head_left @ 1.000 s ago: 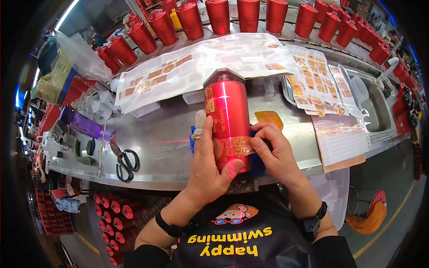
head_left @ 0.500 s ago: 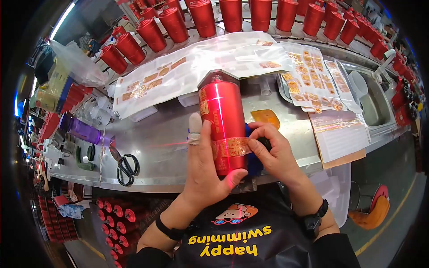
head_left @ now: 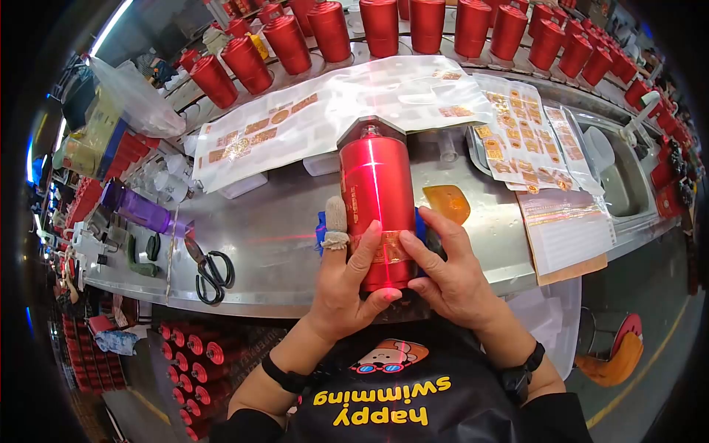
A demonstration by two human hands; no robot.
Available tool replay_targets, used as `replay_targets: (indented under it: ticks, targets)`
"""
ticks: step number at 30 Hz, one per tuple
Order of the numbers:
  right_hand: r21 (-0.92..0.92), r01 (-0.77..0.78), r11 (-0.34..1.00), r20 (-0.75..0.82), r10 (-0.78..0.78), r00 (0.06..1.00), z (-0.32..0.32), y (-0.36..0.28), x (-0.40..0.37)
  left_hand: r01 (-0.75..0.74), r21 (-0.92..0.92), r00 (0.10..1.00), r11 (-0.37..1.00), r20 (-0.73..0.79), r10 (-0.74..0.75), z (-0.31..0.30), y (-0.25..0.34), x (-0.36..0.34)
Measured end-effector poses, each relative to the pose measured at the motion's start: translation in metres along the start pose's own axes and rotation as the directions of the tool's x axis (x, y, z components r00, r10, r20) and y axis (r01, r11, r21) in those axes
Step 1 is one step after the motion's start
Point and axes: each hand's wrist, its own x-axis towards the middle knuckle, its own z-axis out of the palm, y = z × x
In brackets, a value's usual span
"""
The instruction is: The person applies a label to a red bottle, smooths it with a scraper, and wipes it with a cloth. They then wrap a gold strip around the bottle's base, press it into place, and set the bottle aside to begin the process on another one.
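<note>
A red metallic bottle (head_left: 378,181) lies on a blue support on the steel bench, its neck in a dark angular holder (head_left: 353,131). Gold lettering runs along its left side. Across its lower part sits a clear strip with gold print (head_left: 389,248). My left hand (head_left: 347,280), one finger wrapped in pale cloth, holds the bottle's left side, thumb and a finger on its surface. Fingers of my right hand (head_left: 447,269) press the strip's right end against the bottle, the other fingers around its right side. A red light line crosses the bottle.
Sheets of gold stickers (head_left: 258,129) lie behind the bottle, with more (head_left: 521,133) at the right by a sink (head_left: 624,170). Black scissors (head_left: 213,277) and a purple bottle (head_left: 140,209) are at the left. An amber piece (head_left: 447,204) lies right. Red bottles line the back.
The bottle has turned, its gold lettering now further left. The strip's right end, earlier pinched by my right hand, now lies against the bottle. My left fingers have moved lower. The back row has shifted left.
</note>
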Motion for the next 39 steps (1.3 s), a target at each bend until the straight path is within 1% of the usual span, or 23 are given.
replay_targets:
  ticks: [1,3,4,5,6,7,8,9,11,12,15,16,19,20,23,26,30,33,36,39]
  targets:
    - [-0.01,-0.015,1.0,0.005,0.016,1.0,0.0,0.001,-0.003,-0.011,0.016,1.0,1.0,0.018,0.011,-0.001,-0.001,0.001]
    - [0.021,-0.129,0.991,-0.099,0.13,0.987,-0.004,0.003,-0.01,-0.029,0.049,0.999,0.998,0.047,0.027,-0.004,-0.002,0.001]
    - [0.041,-0.18,0.983,-0.148,0.184,0.972,-0.006,0.004,-0.009,-0.035,0.069,0.999,0.997,0.02,0.033,-0.003,0.0,0.002]
    - [0.247,-0.278,0.928,-0.164,0.323,0.932,-0.01,0.0,-0.006,-0.038,0.091,0.999,0.995,-0.004,0.038,-0.002,0.004,0.001]
    - [0.444,-0.357,0.821,-0.148,0.461,0.875,-0.017,-0.012,0.002,-0.038,0.111,0.999,0.993,-0.025,0.041,-0.002,0.007,0.0]
    - [0.622,-0.41,0.667,-0.103,0.589,0.802,-0.022,-0.023,0.01,-0.056,0.158,0.998,0.986,-0.011,0.059,-0.002,0.009,-0.001]
    - [0.52,-0.348,0.78,-0.167,0.493,0.854,-0.022,-0.025,0.02,-0.081,0.205,0.997,0.975,0.001,0.082,-0.002,0.009,-0.001]
    - [0.519,-0.35,0.78,-0.142,0.482,0.864,-0.02,-0.024,0.023,-0.101,0.25,0.995,0.963,0.014,0.1,-0.002,0.01,-0.002]
    - [0.515,-0.35,0.783,-0.09,0.455,0.886,-0.014,-0.017,0.025,-0.098,0.261,0.995,0.96,0.014,0.097,-0.002,0.008,-0.003]
    - [0.58,-0.422,0.697,-0.038,0.54,0.84,-0.014,-0.015,0.022,-0.094,0.267,0.996,0.959,0.013,0.094,-0.002,0.006,-0.004]
    - [0.729,-0.429,0.533,-0.026,0.648,0.761,-0.01,-0.002,0.01,-0.128,0.334,0.992,0.934,0.052,0.117,-0.004,0.002,-0.007]
    - [0.716,-0.453,0.531,-0.007,0.655,0.756,-0.012,-0.002,0.006,-0.135,0.336,0.991,0.932,0.044,0.128,-0.003,0.001,-0.007]
    - [0.673,-0.537,0.508,0.125,0.638,0.76,-0.02,0.003,-0.006,-0.144,0.326,0.989,0.934,0.007,0.15,-0.001,0.001,-0.01]
    - [0.68,-0.572,0.458,0.195,0.639,0.744,-0.023,0.001,-0.007,-0.137,0.317,0.989,0.938,-0.014,0.149,-0.001,0.002,-0.01]
    - [0.678,-0.58,0.452,0.237,0.612,0.754,-0.02,0.001,-0.004,-0.148,0.328,0.984,0.933,-0.045,0.172,0.0,0.004,-0.011]
    - [0.728,-0.538,0.426,0.214,0.604,0.768,-0.014,0.001,0.004,-0.167,0.362,0.979,0.917,-0.052,0.199,0.0,0.004,-0.012]
    - [0.775,-0.533,0.339,0.242,0.621,0.746,-0.01,0.005,0.004,-0.178,0.405,0.972,0.897,-0.071,0.225,0.002,0.005,-0.013]
    - [0.793,-0.528,0.304,0.219,0.666,0.713,-0.009,0.011,-0.006,-0.267,0.557,0.96,0.787,0.081,0.268,-0.004,0.014,-0.006]
    - [0.814,-0.495,0.304,0.17,0.69,0.704,-0.009,0.011,-0.009,-0.367,0.621,0.929,0.693,0.205,0.308,-0.006,0.028,0.007]
    - [0.821,-0.455,0.344,0.1,0.699,0.708,-0.011,0.012,-0.007,-0.439,0.562,0.897,0.701,0.319,0.305,-0.001,0.035,0.018]
